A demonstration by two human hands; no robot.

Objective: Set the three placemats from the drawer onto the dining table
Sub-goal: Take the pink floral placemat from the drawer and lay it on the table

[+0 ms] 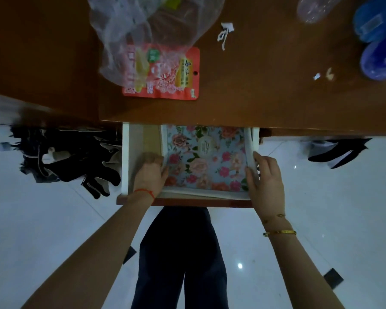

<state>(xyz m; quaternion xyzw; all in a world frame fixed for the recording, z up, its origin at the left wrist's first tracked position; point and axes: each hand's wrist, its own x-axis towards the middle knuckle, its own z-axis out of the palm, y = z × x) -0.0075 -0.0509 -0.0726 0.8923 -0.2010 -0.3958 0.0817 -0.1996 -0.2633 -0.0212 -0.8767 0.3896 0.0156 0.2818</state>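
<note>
Now we grip floral placemats (206, 157) in open drawer (125, 161): left hand (151, 172) pinches 9 o'clock edge, right hand (265, 177) clasps 3 o'clock edge. Risk: stack catches tabletop (276, 85) at 12, lower mats slip.

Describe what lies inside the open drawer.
A floral placemat lies in the drawer, both hands gripping its edges. White edges show below; how many mats lie underneath is hidden.
</note>
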